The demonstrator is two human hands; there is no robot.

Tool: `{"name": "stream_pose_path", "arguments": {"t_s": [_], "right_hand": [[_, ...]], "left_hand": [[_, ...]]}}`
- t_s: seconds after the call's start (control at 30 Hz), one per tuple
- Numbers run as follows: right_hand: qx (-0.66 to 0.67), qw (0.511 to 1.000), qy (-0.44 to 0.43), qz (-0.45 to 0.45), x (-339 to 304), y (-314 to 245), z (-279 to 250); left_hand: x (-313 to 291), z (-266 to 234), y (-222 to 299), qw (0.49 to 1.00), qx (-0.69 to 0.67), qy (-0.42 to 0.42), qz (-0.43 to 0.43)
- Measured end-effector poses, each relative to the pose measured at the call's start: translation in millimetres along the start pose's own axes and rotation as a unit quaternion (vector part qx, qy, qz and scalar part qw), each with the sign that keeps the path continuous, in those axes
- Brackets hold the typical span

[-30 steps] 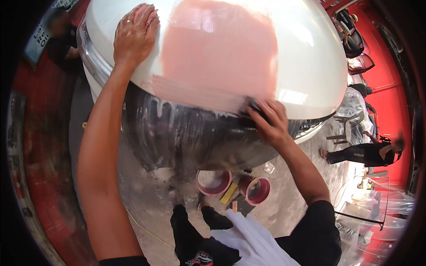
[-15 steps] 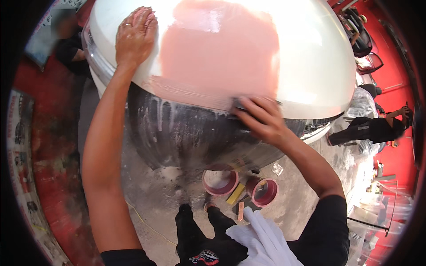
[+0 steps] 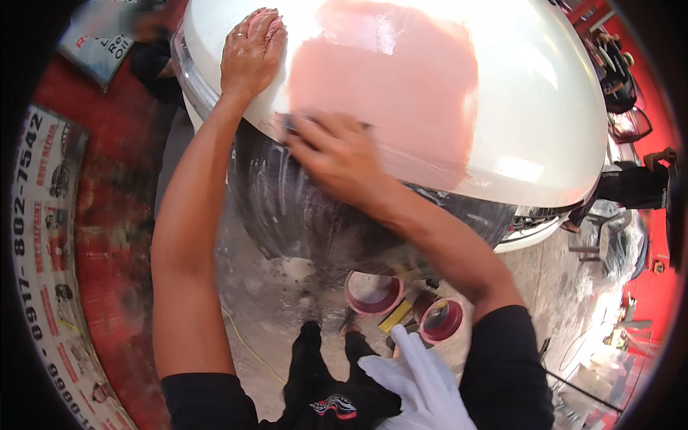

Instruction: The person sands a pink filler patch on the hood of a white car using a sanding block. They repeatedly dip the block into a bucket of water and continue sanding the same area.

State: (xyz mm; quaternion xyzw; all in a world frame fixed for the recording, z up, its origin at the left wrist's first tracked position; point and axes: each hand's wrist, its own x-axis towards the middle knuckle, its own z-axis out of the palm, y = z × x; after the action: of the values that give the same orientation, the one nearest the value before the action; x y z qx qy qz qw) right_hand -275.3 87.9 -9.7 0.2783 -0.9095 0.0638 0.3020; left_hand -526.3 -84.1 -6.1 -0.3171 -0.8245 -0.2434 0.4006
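Observation:
In front of me is a white car panel with a large patch of pink filler, wet and shiny in places. My left hand rests on the white paint left of the patch, its fingers closed over a pink, soft-looking wad; most of it is hidden. My right hand, smeared by motion, presses a dark sanding block flat against the patch's lower left edge. Only the block's ends show past the fingers. Below, pale runs streak the dark bumper.
Two pinkish-red buckets stand on the concrete floor below the bumper, with a yellow block between them. A white cloth hangs at my front. People are at the far left and right. A yellow cord crosses the floor.
My right hand has slid the sanding block leftward along the lower edge of the pink patch. My left hand stays on the panel with the pink wad. The whole view has shifted slightly.

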Motion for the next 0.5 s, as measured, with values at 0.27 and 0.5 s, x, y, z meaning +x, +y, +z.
{"name": "stream_pose_path", "arguments": {"t_s": [0.27,0.5], "right_hand": [[-0.063,0.998,0.006,-0.014,-121.1,47.9,-54.0],[-0.017,0.998,-0.042,-0.031,-13.1,-0.6,-10.2]], "left_hand": [[-3.9,-8.8,9.4,0.999,-0.004,0.029,0.017],[-10.9,-3.2,-24.1,1.000,0.024,0.014,0.014]]}}
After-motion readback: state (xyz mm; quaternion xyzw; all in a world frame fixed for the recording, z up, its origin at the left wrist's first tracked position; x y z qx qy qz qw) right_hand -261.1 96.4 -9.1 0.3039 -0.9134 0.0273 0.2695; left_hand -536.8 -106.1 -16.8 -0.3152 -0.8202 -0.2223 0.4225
